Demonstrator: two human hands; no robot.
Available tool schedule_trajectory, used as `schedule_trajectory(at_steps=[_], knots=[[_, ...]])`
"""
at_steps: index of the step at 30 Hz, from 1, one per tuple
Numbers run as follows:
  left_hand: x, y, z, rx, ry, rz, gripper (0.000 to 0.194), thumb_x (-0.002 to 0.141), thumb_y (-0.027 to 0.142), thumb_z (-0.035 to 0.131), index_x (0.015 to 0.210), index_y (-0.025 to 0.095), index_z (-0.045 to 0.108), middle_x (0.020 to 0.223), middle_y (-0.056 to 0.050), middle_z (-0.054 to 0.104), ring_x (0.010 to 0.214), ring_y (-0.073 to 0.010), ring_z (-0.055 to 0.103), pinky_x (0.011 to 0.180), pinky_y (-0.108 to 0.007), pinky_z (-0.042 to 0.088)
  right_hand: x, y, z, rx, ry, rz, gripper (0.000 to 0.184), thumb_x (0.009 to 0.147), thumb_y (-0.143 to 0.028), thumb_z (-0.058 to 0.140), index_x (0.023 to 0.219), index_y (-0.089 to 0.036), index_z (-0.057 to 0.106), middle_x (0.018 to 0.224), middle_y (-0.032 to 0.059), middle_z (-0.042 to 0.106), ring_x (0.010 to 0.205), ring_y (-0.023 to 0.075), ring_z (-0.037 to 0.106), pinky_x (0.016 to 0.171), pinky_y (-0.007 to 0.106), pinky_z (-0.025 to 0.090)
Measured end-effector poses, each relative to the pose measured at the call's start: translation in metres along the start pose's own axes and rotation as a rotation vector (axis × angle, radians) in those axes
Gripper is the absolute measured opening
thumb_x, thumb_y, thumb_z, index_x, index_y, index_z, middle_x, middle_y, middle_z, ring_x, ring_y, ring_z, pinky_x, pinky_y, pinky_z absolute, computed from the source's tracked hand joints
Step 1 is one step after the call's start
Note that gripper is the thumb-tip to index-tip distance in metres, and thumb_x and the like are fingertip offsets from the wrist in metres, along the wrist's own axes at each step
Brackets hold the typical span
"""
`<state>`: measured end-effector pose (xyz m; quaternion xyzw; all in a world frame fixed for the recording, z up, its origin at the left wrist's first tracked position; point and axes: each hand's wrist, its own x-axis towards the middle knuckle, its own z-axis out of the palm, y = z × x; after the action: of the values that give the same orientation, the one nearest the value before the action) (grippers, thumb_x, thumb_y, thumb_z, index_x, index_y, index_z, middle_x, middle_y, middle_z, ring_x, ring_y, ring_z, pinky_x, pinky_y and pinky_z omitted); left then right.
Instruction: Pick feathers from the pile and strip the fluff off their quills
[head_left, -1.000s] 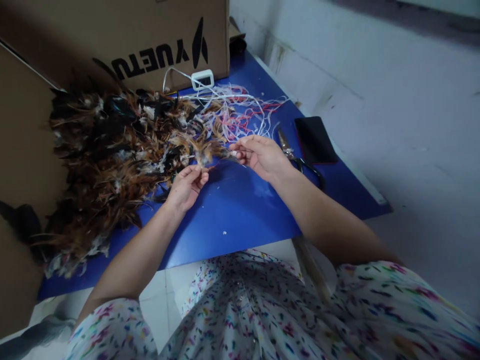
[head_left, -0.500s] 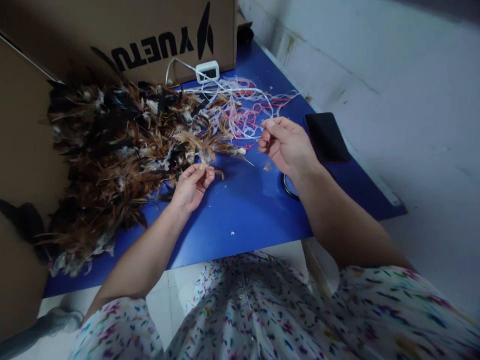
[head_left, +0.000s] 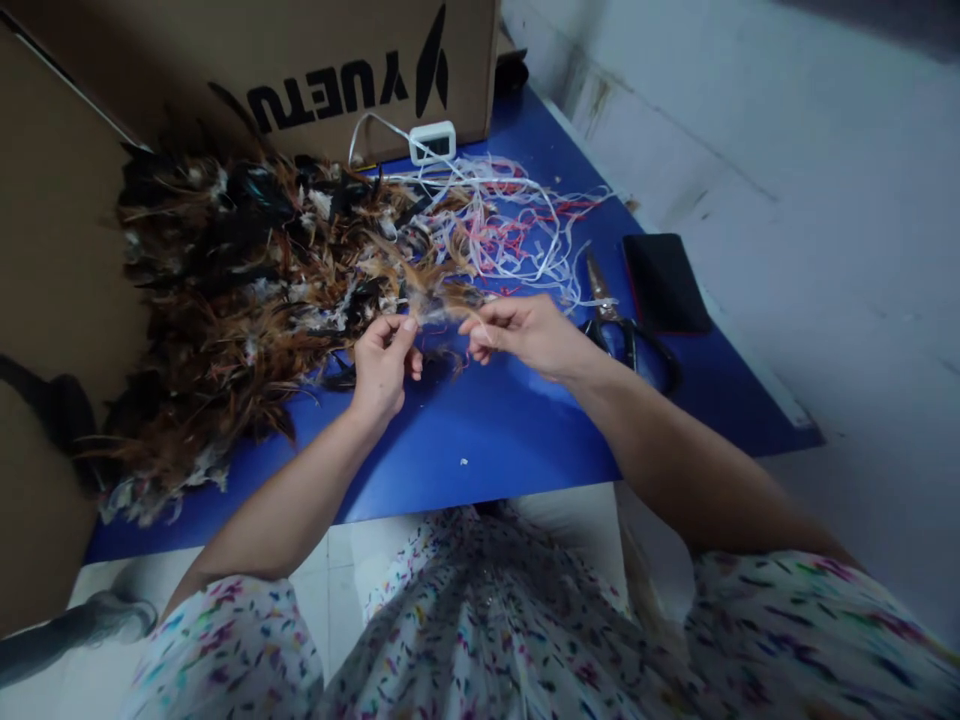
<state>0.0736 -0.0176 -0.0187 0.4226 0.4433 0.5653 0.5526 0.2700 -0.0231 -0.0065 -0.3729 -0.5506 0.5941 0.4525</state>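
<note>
Thumb and fingers of my left hand (head_left: pixel 384 362) are pinched on the base of a fluffy brown feather (head_left: pixel 421 288), whose tip points up and away. Close by on the right, my right hand (head_left: pixel 529 338) is closed in a pinch on a thin brown feather (head_left: pixel 480 324). A bit of red string hangs by its fingertips. Behind and left of my hands lies a large heap of brown and black feathers (head_left: pixel 247 300) with white fluff, loosely bunched. To the right of my right hand, partly covered by my forearm, lie black-handled scissors (head_left: pixel 602 290).
White and red strings (head_left: pixel 517 220) lie tangled at the back of the blue table (head_left: pixel 480 440). A small white digital device (head_left: pixel 433 143) stands before a cardboard box (head_left: pixel 330 40). A black phone-like slab (head_left: pixel 666 282) lies near the wall. Another person's shoe (head_left: pixel 124 615) shows at lower left.
My right hand has moved left and toward me, close beside my left hand, uncovering the scissors. My left hand still pinches its feather. The whole view has shifted slightly.
</note>
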Motion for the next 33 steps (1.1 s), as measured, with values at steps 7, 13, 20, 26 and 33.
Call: schedule_trajectory(at_steps=[7, 13, 20, 26, 33], knots=[[-0.009, 0.007, 0.005, -0.018, -0.07, -0.1, 0.041, 0.067, 0.046, 0.085, 0.073, 0.016, 0.057, 0.061, 0.005, 0.06, 0.036, -0.0027, 0.046, 0.029, -0.015, 0.027, -0.002, 0.006, 0.017, -0.129, -0.005, -0.029, 0.026, 0.076, -0.038, 0.077, 0.086, -0.015, 0.071, 0.066, -0.0009, 0.067, 0.057, 0.0096, 0.061, 0.06, 0.026, 0.053], [-0.017, 0.004, 0.006, 0.039, -0.171, -0.158, 0.044, 0.063, 0.05, 0.086, 0.073, 0.016, 0.06, 0.06, 0.004, 0.061, 0.039, -0.004, 0.049, 0.031, -0.016, 0.029, -0.001, 0.006, 0.022, -0.156, 0.085, -0.102, 0.033, 0.072, -0.049, 0.079, 0.076, -0.019, 0.067, 0.065, -0.0015, 0.065, 0.054, 0.0098, 0.057, 0.057, 0.027, 0.053], [-0.017, 0.002, 0.004, 0.042, -0.196, -0.199, 0.041, 0.064, 0.048, 0.086, 0.073, 0.015, 0.063, 0.06, 0.002, 0.062, 0.04, -0.0045, 0.05, 0.033, -0.016, 0.032, 0.0, 0.01, 0.02, -0.137, 0.097, -0.058, 0.031, 0.07, -0.046, 0.082, 0.074, -0.019, 0.067, 0.063, -0.0016, 0.065, 0.053, 0.0107, 0.058, 0.054, 0.027, 0.052], [-0.016, 0.006, 0.006, -0.015, -0.107, -0.219, 0.036, 0.068, 0.04, 0.086, 0.071, 0.015, 0.06, 0.059, 0.004, 0.061, 0.039, -0.0035, 0.048, 0.032, -0.015, 0.028, -0.004, 0.009, 0.023, -0.132, 0.066, -0.006, 0.022, 0.073, -0.031, 0.078, 0.088, -0.017, 0.071, 0.072, 0.0009, 0.071, 0.06, 0.0114, 0.065, 0.064, 0.029, 0.057], [-0.019, 0.008, 0.007, -0.019, -0.152, -0.248, 0.035, 0.066, 0.039, 0.087, 0.073, 0.016, 0.061, 0.054, 0.006, 0.055, 0.039, -0.0045, 0.05, 0.033, -0.015, 0.03, -0.003, 0.011, 0.026, -0.036, 0.104, 0.011, 0.039, 0.065, -0.029, 0.085, 0.09, -0.021, 0.055, 0.066, -0.0048, 0.067, 0.057, 0.0115, 0.064, 0.057, 0.027, 0.056]])
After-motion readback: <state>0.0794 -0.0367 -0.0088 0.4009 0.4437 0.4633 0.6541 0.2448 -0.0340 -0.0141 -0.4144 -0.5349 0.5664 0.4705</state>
